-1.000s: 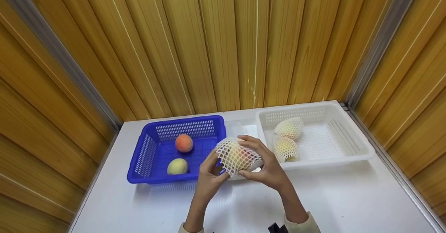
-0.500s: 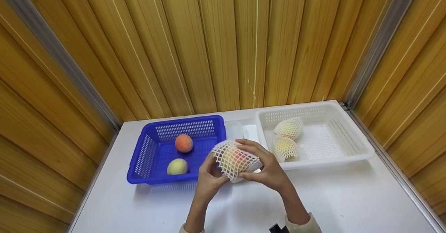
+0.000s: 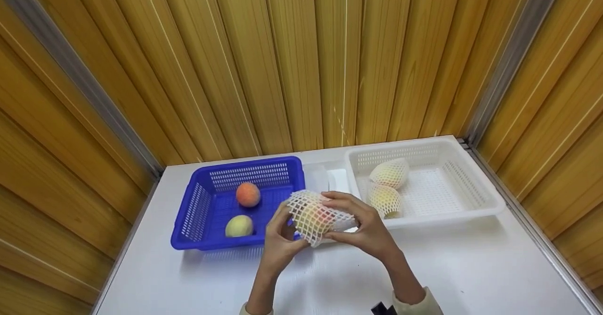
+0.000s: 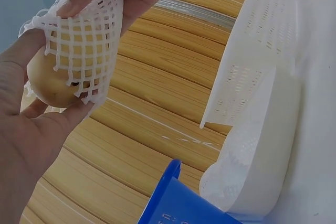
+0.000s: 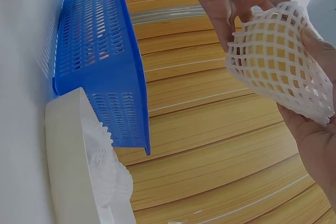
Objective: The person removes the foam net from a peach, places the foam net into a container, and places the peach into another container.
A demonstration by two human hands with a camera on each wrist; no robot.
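The white basket point(image 3: 447, 217), beyond the right hand point(image 3: 368, 228), and the blue basket point(image 3: 212, 243), beyond the left hand point(image 3: 277, 245), stay put. Both hands grip a peach point(image 4: 48, 83) between them, slightly lower than a second ago. Its end is bare beside the left hand, so the foam net point(image 3: 316, 216) seems to need more adjusting.

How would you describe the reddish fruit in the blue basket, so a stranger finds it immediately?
On the white table, find the blue basket on the left. Inside, the reddish fruit is the farther of two; its orange-red skin sets it apart from the pale yellow fruit in front.
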